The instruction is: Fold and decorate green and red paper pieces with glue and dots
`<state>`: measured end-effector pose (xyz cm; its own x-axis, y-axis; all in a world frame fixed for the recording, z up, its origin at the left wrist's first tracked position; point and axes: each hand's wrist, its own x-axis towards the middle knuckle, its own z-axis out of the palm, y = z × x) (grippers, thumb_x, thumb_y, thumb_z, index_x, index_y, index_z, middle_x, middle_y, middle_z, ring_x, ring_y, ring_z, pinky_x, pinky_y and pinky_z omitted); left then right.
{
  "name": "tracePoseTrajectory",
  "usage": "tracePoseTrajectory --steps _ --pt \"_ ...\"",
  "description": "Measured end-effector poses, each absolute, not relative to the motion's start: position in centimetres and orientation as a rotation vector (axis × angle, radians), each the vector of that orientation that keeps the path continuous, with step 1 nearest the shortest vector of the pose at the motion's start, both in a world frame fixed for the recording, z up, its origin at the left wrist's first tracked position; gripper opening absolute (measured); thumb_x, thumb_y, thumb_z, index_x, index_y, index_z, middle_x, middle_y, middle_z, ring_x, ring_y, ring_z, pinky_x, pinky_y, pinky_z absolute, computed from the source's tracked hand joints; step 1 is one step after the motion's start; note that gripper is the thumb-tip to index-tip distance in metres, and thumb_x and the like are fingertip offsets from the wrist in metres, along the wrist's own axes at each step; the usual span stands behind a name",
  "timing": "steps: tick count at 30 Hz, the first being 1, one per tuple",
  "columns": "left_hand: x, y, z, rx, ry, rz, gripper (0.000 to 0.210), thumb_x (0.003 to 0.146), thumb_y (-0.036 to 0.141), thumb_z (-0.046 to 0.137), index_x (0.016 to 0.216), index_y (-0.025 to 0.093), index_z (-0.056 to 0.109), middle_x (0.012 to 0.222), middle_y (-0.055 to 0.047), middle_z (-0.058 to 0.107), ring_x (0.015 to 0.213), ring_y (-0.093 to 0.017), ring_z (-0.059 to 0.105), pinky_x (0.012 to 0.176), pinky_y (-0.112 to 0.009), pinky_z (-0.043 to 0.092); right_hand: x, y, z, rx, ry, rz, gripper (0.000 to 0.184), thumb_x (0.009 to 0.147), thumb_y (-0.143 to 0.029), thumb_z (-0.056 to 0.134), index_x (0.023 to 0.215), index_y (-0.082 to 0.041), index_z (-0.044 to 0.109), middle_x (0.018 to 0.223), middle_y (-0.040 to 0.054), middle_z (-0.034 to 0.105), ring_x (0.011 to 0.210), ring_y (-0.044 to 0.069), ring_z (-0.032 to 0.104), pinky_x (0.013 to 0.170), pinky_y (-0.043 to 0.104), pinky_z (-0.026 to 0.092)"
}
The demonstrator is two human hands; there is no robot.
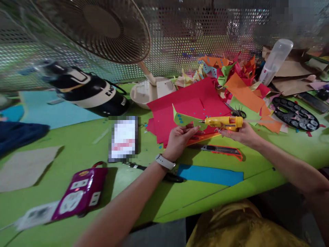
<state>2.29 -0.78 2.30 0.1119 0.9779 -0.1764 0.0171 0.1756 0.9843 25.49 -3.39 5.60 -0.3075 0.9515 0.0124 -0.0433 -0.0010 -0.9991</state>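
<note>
Black cylindrical bottle (89, 92), white band (96, 98): large dark capitals, the first reading "E"; the following letters are too blurred to confirm. Smaller pale print at the bottle's right-hand end: illegible. Glossy purple slab-shaped object (86, 185), white patches: markings illegible. Pixelated white rectangular card (123, 137): illegible.

Wears a pale, whitish strap (165, 162) on the left wrist (170, 154), flat, smooth and narrow like a watch band, fitted close. Leaves bare the left hand (181, 137) and right hand (243, 134), along with the left forearm (128, 199) and right forearm (285, 164). Has mustard-yellow cloth (244, 226) about the lap, loosely wrinkled, with darker olive shading in its folds.
</note>
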Motion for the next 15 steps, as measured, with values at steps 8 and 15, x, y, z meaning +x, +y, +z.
tracePoseTrajectory --steps 8,15 --pt "2.6 -0.8 2.1 1.019 1.160 1.084 0.043 0.059 0.047 0.087 0.079 0.013 0.070 0.079 -0.008 0.077 0.074 -0.021 0.075 0.072 -0.029 0.061 25.4 -3.5 5.5 -1.088 -1.519 1.341 0.032 0.074 -0.048 0.074 0.084 -0.019 0.065 0.070 0.0011 0.061 0.072 0.017 0.061 0.069 0.031 0.055" --pt "2.9 -1.1 2.3 1.029 1.129 1.100 0.050 0.054 0.052 0.088 0.080 0.014 0.067 0.076 -0.005 0.075 0.075 -0.024 0.076 0.072 -0.033 0.063 24.4 -4.0 3.6 -1.111 -1.580 1.085 0.036 0.074 -0.051 0.074 0.068 -0.024 0.050 0.066 -0.0001 0.050 0.062 0.016 0.047 0.057 0.031 0.044"
